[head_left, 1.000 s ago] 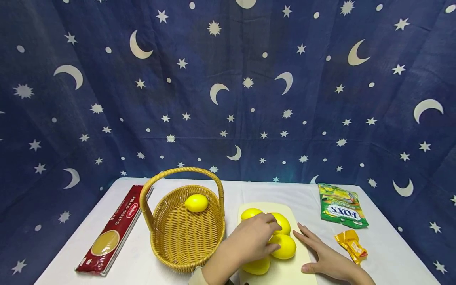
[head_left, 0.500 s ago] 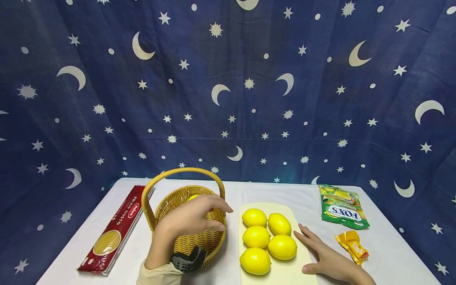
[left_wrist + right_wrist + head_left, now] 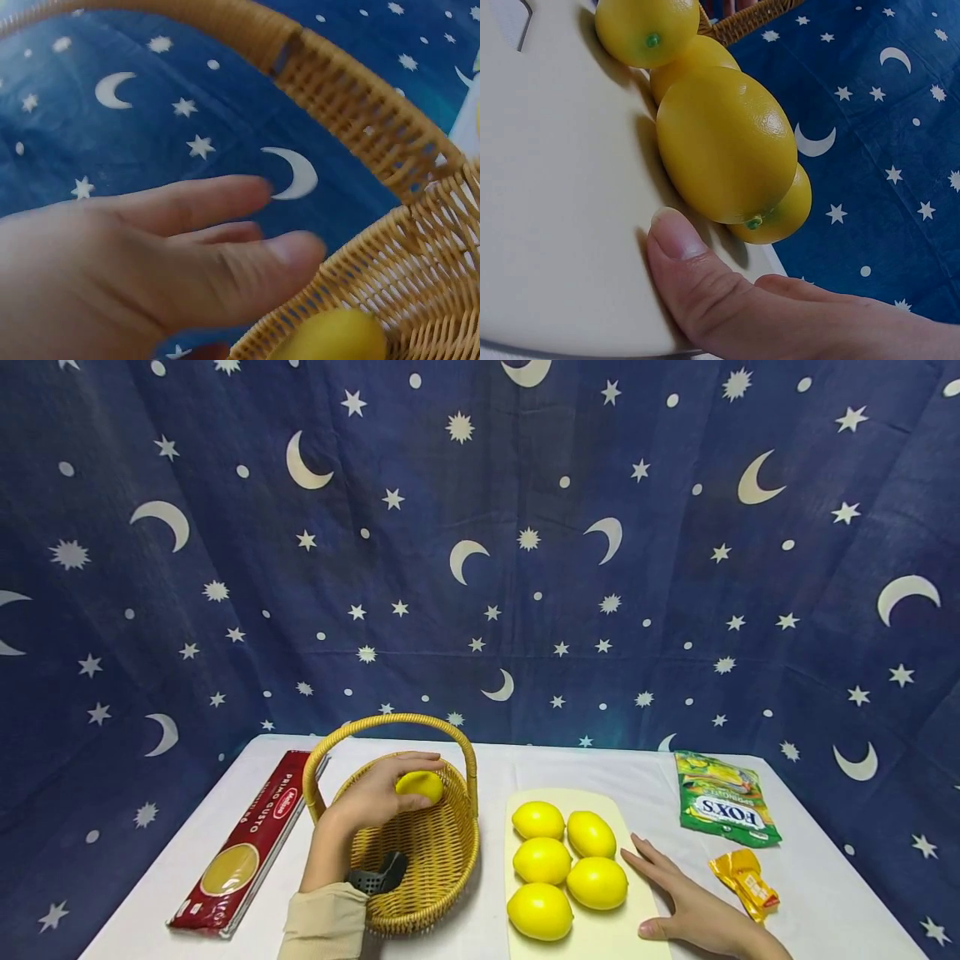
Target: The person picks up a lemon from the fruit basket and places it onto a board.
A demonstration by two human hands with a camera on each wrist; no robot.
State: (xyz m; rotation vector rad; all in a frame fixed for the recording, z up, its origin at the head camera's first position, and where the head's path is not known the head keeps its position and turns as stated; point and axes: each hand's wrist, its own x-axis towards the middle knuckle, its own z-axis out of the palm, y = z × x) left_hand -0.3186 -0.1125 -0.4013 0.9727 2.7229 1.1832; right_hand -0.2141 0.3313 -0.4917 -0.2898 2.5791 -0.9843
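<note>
My left hand [image 3: 378, 793] is over the wicker basket [image 3: 442, 877], beside a yellow lemon [image 3: 420, 787] at its far side. Its fingers reach past the lemon's top; in the left wrist view the fingers and thumb are extended, and the lemon [image 3: 334, 337] shows below the thumb. My right hand [image 3: 690, 902] rests at the right edge of a cream cutting board [image 3: 600, 935], its thumb on the board. Several lemons lie on this board, the nearest to the right hand being a lemon [image 3: 597, 883]. The right wrist view shows a lemon [image 3: 727, 146] just beyond the thumb.
A red pasta packet [image 3: 247, 843] lies left of the basket. To the right are a green FOX'S sweet bag [image 3: 723, 802] and a small orange packet [image 3: 745, 881]. The basket's tall handle [image 3: 390, 720] arches over it. A starry blue cloth hangs behind the white table.
My left hand has moved from the lemons on the board leftward to the basket, then further in to the lemon there. The right hand stays at the board's edge.
</note>
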